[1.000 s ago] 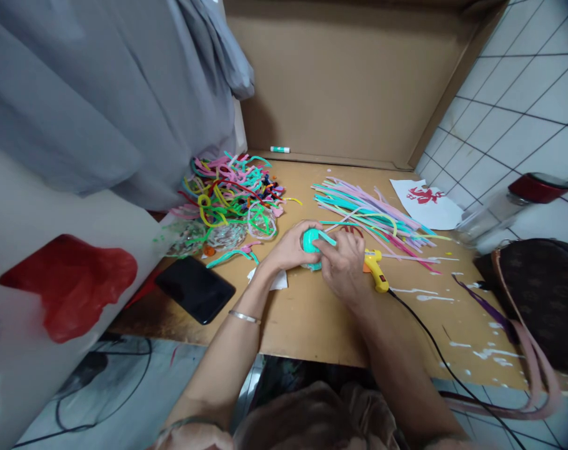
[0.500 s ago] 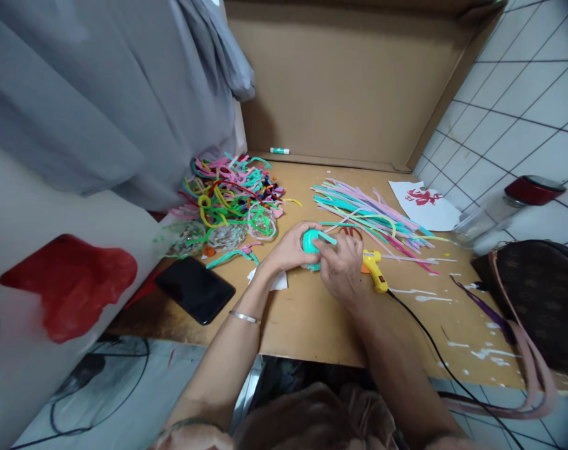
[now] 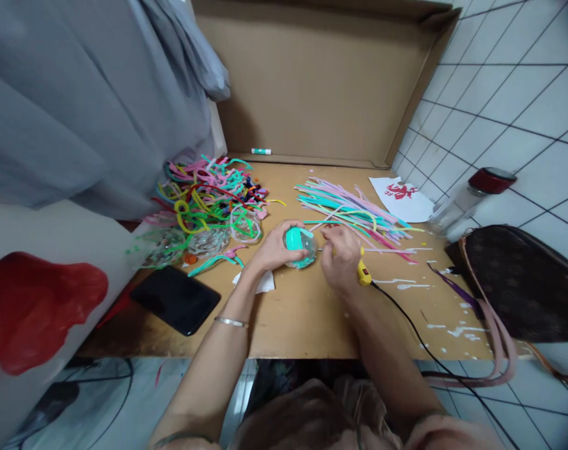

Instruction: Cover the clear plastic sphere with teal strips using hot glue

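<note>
My left hand (image 3: 280, 247) is wrapped round a small rounded clear plastic piece (image 3: 307, 255) covered partly with turquoise pipe cleaner (image 3: 293, 237), thumb across its front. Just to the right, apart from it, my right hand (image 3: 340, 257) has its fingers curled together; what they hold, if anything, is hidden. A thin pale tip shows between that hand and the piece, too small to name. Behind the right hand lies a yellow glue gun (image 3: 364, 274), its front part covered. A loose turquoise pipe cleaner end bends over the top of the plastic piece.
Straight pipe cleaners (image 3: 353, 209) lie behind my hands. A tangled colourful heap (image 3: 209, 200) and a black phone (image 3: 175, 300) are to the left. Rightward are a bottle (image 3: 457, 209), a brown bag (image 3: 522, 281) and the glue gun's cord (image 3: 405, 315). Cardboard (image 3: 307, 81) stands behind.
My right hand has let go of the turquoise pipe cleaner and drawn back right, fingers curling. More of the clear plastic piece shows in my left hand. The whole view has shifted a little.
</note>
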